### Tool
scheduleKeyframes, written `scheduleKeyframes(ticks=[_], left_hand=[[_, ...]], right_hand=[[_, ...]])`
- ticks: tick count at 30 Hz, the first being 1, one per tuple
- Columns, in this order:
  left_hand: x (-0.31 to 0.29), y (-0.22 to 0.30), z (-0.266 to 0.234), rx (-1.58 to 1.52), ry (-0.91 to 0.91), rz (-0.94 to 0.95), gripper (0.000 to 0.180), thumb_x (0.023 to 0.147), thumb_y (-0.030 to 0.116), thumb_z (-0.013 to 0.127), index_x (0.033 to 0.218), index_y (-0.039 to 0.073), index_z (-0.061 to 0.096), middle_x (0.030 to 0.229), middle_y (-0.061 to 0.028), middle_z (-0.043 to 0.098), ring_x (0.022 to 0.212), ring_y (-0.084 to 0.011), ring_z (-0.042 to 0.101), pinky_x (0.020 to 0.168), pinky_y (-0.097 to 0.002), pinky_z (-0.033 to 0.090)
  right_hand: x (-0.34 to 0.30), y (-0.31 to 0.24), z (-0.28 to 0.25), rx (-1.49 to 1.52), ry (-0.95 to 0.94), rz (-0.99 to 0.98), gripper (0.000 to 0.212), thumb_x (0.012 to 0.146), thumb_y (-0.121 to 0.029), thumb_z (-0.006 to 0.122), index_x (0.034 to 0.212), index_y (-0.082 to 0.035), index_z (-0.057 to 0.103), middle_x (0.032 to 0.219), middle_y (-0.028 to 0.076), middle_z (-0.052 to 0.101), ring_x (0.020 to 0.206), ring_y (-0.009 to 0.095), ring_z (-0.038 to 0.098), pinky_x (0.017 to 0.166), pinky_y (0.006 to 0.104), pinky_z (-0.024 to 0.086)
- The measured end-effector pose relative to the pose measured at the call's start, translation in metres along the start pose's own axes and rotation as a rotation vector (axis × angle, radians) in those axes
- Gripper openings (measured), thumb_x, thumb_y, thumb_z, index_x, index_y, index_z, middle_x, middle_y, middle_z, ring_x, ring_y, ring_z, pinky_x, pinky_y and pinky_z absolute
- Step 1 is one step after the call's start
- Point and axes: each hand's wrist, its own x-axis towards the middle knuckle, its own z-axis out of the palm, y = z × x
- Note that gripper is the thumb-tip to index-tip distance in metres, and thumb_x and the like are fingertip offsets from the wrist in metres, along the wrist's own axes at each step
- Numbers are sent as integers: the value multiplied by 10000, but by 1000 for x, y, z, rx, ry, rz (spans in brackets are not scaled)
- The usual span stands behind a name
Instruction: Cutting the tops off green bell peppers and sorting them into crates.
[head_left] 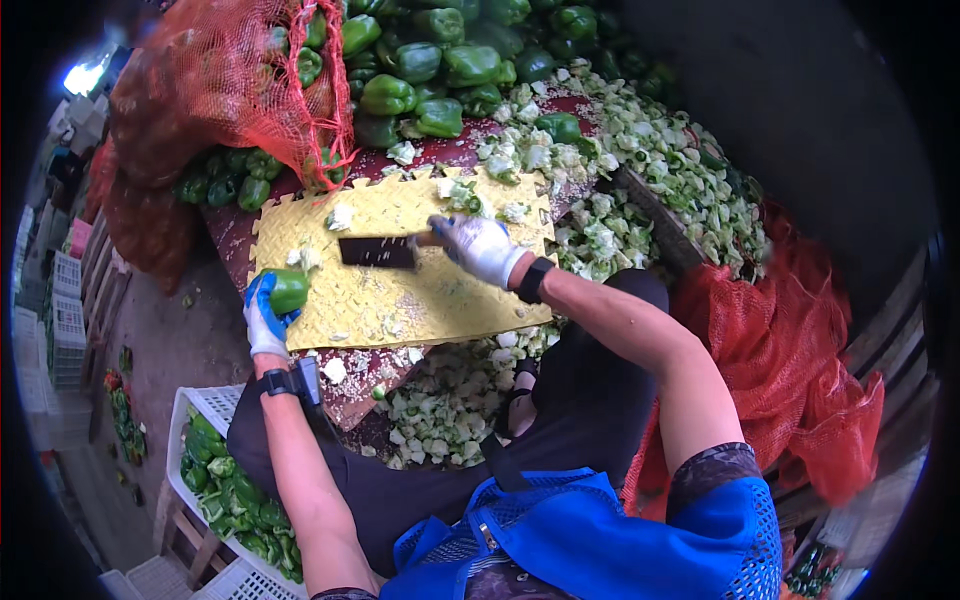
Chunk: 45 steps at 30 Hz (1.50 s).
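Note:
My left hand (263, 318), in a white and blue work glove, is closed around a green bell pepper (289, 291) at the left edge of a yellow foam mat (440, 300). In my right hand (483, 250), gloved too, is the handle of a cleaver (375, 253). Its broad dark blade is slightly blurred and points left above the mat, apart from the pepper. White pepper cores, such as the core (340, 216), and scattered seeds lie on the mat around the blade.
Whole green peppers (440, 65) are heaped at the back, beside a red mesh sack (215, 90). Cut cores (680, 180) pile up at right and under the board. A white crate (215, 405) of cut peppers stands at lower left; empty red netting (770, 370) lies at right.

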Motion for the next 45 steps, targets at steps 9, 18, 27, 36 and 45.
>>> scheduleKeyframes(ticks=[9,18,27,36,45], left_hand=[[-32,-34,179,-45,-375,64,590,811,244,749,1340,202,491,1164,-100,585,914,-246,653,599,-370,570],[-69,-49,163,208,-233,183,358,828,201,754,1112,121,550,1047,-20,500,730,-101,550,556,-235,476],[-74,-82,155,41,101,481,335,802,83,776,1073,38,583,1058,-52,458,856,-149,512,725,-278,491],[-75,-98,161,-84,61,529,308,816,87,761,1029,0,556,1025,-74,508,903,-170,543,826,-321,479],[-67,-100,149,-105,77,518,301,818,-108,660,1071,22,562,990,-23,585,889,-122,554,811,-269,492]], right_hand=[[-35,82,-100,-211,224,634,328,867,-196,598,1175,-84,583,1023,219,659,929,392,637,820,465,493],[4,3,-123,1121,276,554,287,901,-267,679,1038,-45,562,770,-1,565,578,83,555,505,252,470],[-8,-44,-79,153,-88,212,290,847,-263,674,942,-39,517,794,208,612,775,412,614,664,467,471],[5,-53,-87,8,-293,90,280,847,-258,671,970,-48,533,816,190,611,751,388,606,665,446,478],[28,-54,-51,-16,-331,45,199,828,-172,600,940,-8,582,802,196,651,780,384,641,709,442,510]])
